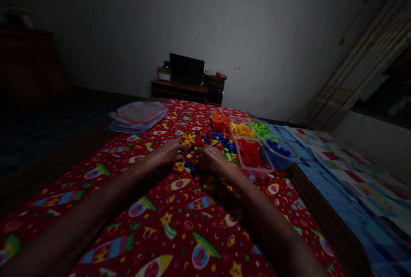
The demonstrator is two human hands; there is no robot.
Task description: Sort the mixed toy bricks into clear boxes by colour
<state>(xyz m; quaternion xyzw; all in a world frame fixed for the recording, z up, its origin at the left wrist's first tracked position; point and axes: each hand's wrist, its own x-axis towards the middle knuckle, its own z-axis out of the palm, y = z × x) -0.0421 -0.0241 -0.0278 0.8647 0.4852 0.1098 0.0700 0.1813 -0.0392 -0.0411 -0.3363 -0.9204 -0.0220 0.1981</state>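
The pile of mixed toy blocks [222,141] lay on the red patterned cloth [180,217], with the left hand [171,152] at its left edge, fingers loosely curled, and the right hand [212,158] over its near side, fingers bent down into it; whether either gripped a block could not be told. Right of the pile stood clear tubs of sorted orange [221,119], yellow [243,130], green [261,129], red [249,152] and blue pieces [276,147], while stacked lids [139,114] lay well to its left.
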